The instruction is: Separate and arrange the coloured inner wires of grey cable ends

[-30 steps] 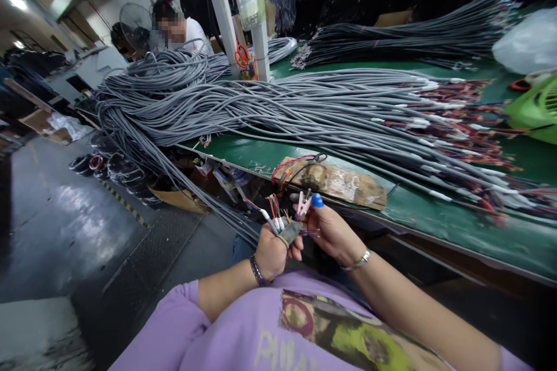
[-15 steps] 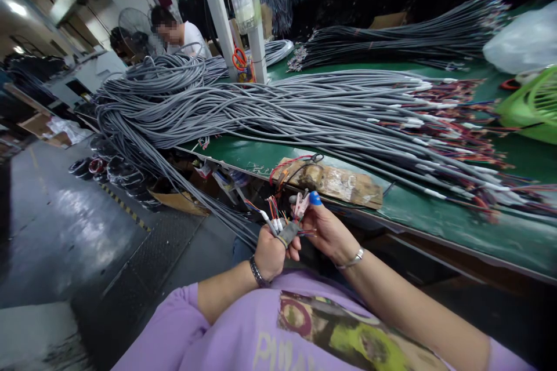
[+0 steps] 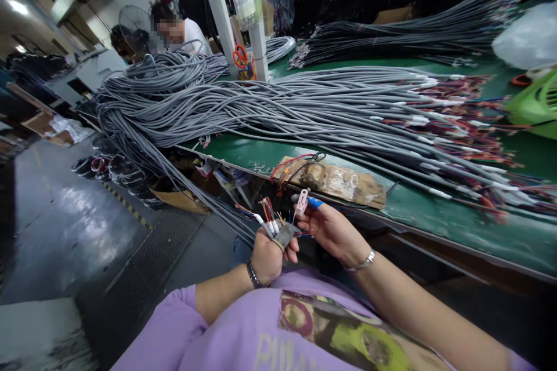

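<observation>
In the lower middle of the frame we see the left hand (image 3: 266,258) with its fingers curled tightly around a bundle of cables (image 3: 235,226), a grey wrap (image 3: 285,235) on its thumb. Coloured wires (image 3: 267,207) fan upward from the white-sleeved cable ends just above that fist. Just right of it, we see the right hand (image 3: 328,231) with thumb and fingertips pinched together on a pink clip (image 3: 301,203), held near the wires; we cannot tell whether the clip grips one. A blue wrap (image 3: 314,203) covers one of its digits. Beyond the hands, at the near edge of the green table (image 3: 243,153), we find a worn board (image 3: 343,185). Behind it, a heap of grey cables (image 3: 261,104) stretches across the middle of the frame toward a green basket (image 3: 537,107) at the right edge.
</observation>
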{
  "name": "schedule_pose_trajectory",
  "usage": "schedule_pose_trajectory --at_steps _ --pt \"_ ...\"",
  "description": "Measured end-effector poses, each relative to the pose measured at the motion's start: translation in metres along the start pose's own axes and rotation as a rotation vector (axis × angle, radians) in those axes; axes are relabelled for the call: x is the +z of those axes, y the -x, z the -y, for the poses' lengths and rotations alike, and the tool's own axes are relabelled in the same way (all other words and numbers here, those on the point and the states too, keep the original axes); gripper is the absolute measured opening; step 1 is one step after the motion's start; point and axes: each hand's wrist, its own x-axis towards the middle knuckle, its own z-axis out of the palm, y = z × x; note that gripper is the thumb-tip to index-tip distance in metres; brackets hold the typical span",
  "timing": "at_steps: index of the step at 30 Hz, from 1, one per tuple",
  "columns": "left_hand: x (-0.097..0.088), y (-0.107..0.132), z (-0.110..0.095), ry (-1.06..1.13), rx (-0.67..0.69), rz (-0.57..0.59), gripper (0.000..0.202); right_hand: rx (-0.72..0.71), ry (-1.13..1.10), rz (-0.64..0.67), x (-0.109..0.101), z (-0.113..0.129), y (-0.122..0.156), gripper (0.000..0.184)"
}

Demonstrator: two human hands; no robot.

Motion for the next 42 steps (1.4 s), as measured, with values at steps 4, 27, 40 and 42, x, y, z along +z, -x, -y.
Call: schedule_pose_trajectory --at_steps 4,27,40,42 --pt "-0.003 -0.003 0.003 -0.036 0.026 -0.012 0.049 -0.025 0.169 0.019 -0.003 0.0 0.007 0.033" --pt "-0.007 0.0 -0.002 -0.267 -0.014 0.164 0.051 -0.019 0.513 0.2 0.008 0.001 0.03 0.027" --pt "-0.013 -0.006 0.005 -0.064 0.023 0.066 0.047 0.013 0.199 -0.104 -0.012 0.003 0.007 0.035" --pt "-0.01 -0.008 0.003 -0.03 0.028 0.052 0.046 0.084 0.175 -0.019 -0.008 0.007 0.006 0.038"
